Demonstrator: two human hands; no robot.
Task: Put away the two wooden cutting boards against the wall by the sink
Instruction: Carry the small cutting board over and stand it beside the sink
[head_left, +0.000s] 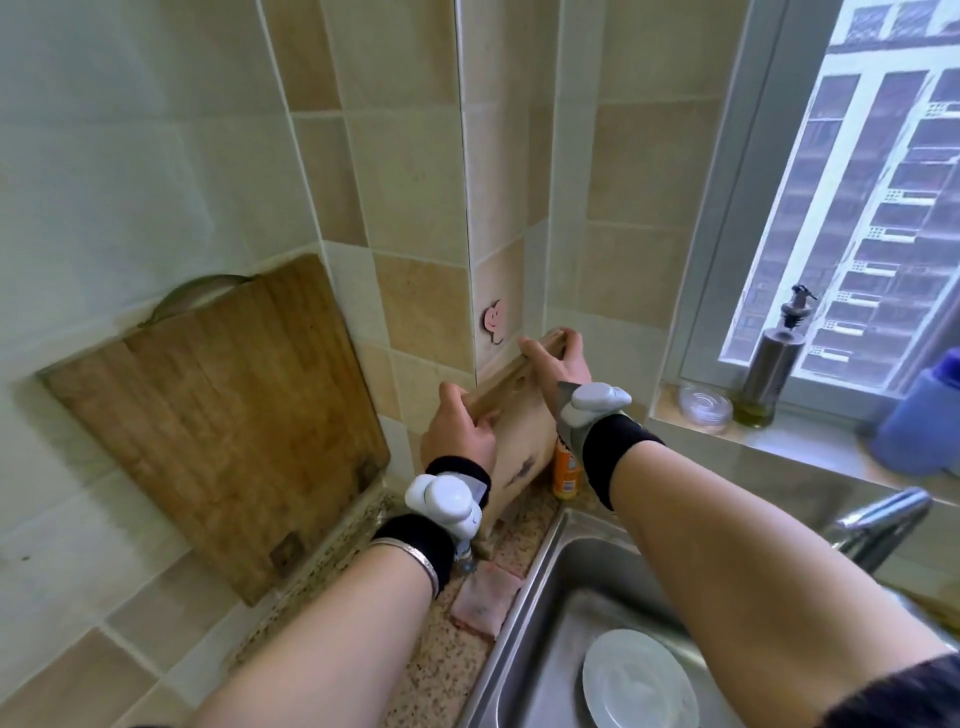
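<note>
A large dark wooden cutting board (228, 415) with a metal handle leans upright against the tiled wall on the left, its lower edge on the counter. A smaller pale wooden cutting board (519, 441) stands on edge at the wall corner behind the sink. My left hand (460, 431) grips its near top corner. My right hand (558, 364) grips its far top edge. The small board's lower end rests on the speckled counter, partly hidden by my left wrist.
An orange bottle (567, 473) stands just right of the small board. A pink sponge (488, 597) lies on the counter (441, 670) beside the steel sink (545, 561), which holds a white plate (639, 680). A faucet (878, 525), oil dispenser (769, 369) and blue container (919, 421) are at right. A pink hook (494, 319) hangs on the wall.
</note>
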